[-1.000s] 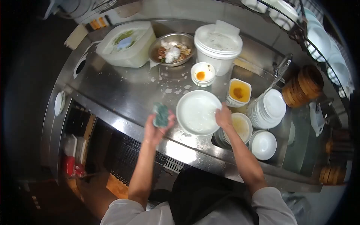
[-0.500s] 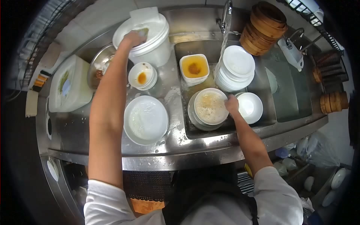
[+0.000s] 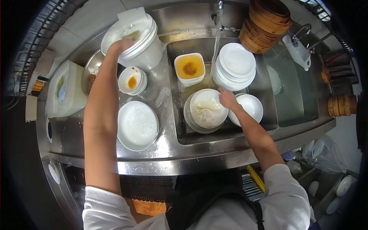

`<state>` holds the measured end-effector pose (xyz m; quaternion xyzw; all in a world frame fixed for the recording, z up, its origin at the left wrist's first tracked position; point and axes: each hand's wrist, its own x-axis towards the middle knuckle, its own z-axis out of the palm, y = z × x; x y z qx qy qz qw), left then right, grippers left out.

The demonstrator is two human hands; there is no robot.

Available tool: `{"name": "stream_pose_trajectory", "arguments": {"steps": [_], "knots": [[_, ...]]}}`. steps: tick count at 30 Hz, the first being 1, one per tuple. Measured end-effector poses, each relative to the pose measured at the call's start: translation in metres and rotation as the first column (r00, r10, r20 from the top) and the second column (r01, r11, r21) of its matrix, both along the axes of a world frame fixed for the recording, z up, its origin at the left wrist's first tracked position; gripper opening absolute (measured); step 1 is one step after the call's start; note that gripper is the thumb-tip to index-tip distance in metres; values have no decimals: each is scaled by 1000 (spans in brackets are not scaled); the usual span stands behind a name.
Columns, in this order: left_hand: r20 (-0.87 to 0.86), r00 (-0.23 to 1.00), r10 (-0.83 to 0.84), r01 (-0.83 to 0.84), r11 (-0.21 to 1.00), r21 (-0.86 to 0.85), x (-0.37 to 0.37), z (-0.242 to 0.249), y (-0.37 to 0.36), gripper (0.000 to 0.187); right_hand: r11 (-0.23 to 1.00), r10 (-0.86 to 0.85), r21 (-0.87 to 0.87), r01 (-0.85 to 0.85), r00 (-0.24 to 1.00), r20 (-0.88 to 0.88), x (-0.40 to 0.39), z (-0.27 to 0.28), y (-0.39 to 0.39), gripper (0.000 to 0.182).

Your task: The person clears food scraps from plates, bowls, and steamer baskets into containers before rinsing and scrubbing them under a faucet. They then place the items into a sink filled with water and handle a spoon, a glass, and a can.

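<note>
My right hand (image 3: 228, 99) grips the right rim of a white bowl (image 3: 209, 108) of cloudy, frothy water. That bowl is tilted over a larger dish (image 3: 187, 113) in the sink. My left hand (image 3: 123, 45) reaches over the rim of a white bucket (image 3: 147, 55); its fingers are mostly hidden, and something greenish shows inside beside it. A stack of small bowls (image 3: 132, 80), the top one with orange residue, stands below the bucket. Nearer me is a big white bowl (image 3: 138, 125) with soapy water. Another white bowl (image 3: 250, 109) sits right of my right hand.
Water runs from a tap (image 3: 219, 5) into the sink (image 3: 174, 134). Square bowls (image 3: 189, 69) with orange liquid and stacked white plates (image 3: 237, 63) stand there. Bamboo steamers (image 3: 264, 28) are behind; a second basin (image 3: 297, 99) holds water. A metal bowl (image 3: 90, 73) and plastic tub (image 3: 69, 90) are left.
My right hand has moved slightly left and up along with the bowl's rim, and the liquid in the bowl has shifted. My left hand has drawn back toward the bucket's near rim. The view has shifted slightly.
</note>
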<state>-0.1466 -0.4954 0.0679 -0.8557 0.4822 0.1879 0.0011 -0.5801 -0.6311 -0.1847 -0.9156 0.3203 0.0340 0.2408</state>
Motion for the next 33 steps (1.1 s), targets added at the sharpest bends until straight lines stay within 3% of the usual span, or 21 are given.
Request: {"name": "stream_pose_trajectory", "arguments": {"steps": [1,2,3,5,6,7,8,9,10,12,13,14,15,16,19,22,25,28,29,32,33], "knots": [[23,999,-44,46,994,-98,7,-7,3,55,999,17,-44,-14,997,70,-13,-27,-8,24],[10,999,41,-36,946,-321,2,-6,5,55,996,37,-89,-24,989,142,-22,-46,-15,25],[-16,995,96,-90,842,-532,-2,-5,7,55,998,-43,50,35,986,163,-30,-57,-20,27],[-141,974,176,-221,618,-755,-19,10,9,56,931,-210,336,145,963,167,-43,-64,-19,31],[-211,957,197,-281,474,-834,-29,18,8,57,821,-303,542,181,942,144,-43,-62,-19,34],[-171,960,221,-238,325,-915,-42,22,9,56,665,-384,720,200,918,99,-41,-60,-17,37],[-257,952,167,-293,254,-922,-65,28,11,56,475,-447,857,199,894,41,-34,-54,-15,40],[-335,936,108,-350,185,-918,-96,33,19,55,434,-579,867,245,813,60,-27,-59,-10,47],[-406,913,42,-407,122,-905,-127,36,27,54,415,-576,888,198,813,88,-20,-49,-9,47],[-598,795,-100,-578,174,-797,-181,24,45,51,376,-569,920,107,811,138,-11,-1,-7,48],[-676,735,-56,-647,241,-724,-199,9,53,51,320,-597,945,71,789,143,-6,42,-2,39],[-746,666,-7,-709,303,-637,-217,-10,60,51,621,-525,773,129,801,288,1,48,-4,39],[-788,615,17,-754,305,-582,-240,-29,64,48,845,-408,506,174,820,400,8,53,-10,39],[-826,561,41,-794,308,-524,-262,-48,67,45,963,-265,180,202,843,468,13,58,-10,39],[-844,528,93,-766,482,-426,-306,-107,67,36,983,-185,52,178,943,276,1,163,13,46],[-848,524,77,-711,588,-386,-350,-149,38,35,979,-36,-168,112,915,402,-19,179,18,48],[-433,900,-59,-373,411,-832,-410,-171,-9,32,936,-351,116,332,867,352,-25,181,14,46],[-5,999,34,-30,809,-587,-393,-172,13,31,915,-404,221,338,757,513,-56,130,3,46],[258,964,65,118,765,-634,-365,-190,14,34,886,-451,315,339,788,419,-63,152,19,43],[-37,954,297,-254,737,-626,-368,-164,-24,38,844,-481,434,316,805,348,-61,109,43,44],[-193,913,361,-385,600,-701,-379,-182,-44,39,849,-467,414,328,833,298,-55,128,51,46]]}}
